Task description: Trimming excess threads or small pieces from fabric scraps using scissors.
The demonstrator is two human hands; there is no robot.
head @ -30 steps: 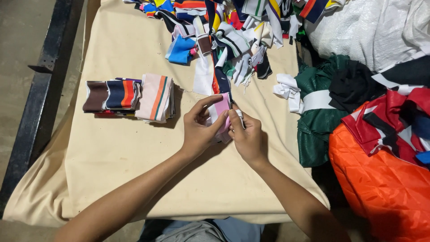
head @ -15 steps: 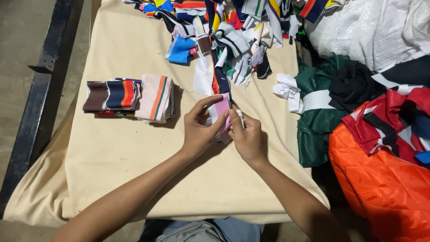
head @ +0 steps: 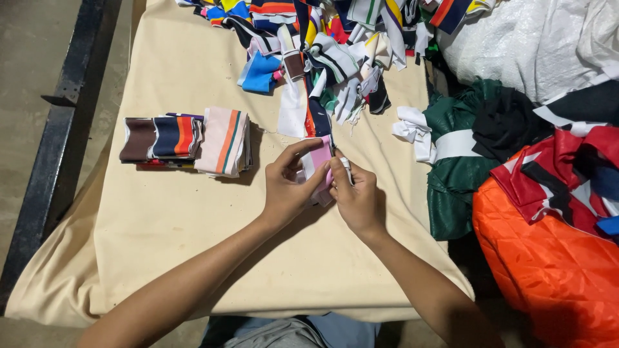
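On the left side of the cream cloth-covered table (head: pixel 161 245) lies a short row of folded striped knit strips (head: pixel 187 142), brown, navy with orange, and pink with green and orange bands, laid one against the next. That row reads as the finished part of the work, and it is small. Just right of it, near the table's middle, the left hand (head: pixel 287 187) and the right hand (head: pixel 358 196) are close together, both pinched on a small pink and white knit fabric strip (head: pixel 319 164), held just above the cloth. The strip looks soft and partly folded, pink face toward the camera with a pale band at its edge; its far end is hidden by the fingers. Beyond the hands, at the top of the table, a loose heap of mixed coloured fabric strips (head: pixel 329 51) lies tangled and unsorted, far larger than the folded row, so most of the work appears left. Farther right lie a dark green garment (head: pixel 461 161) and an orange quilted fabric (head: pixel 548 270).
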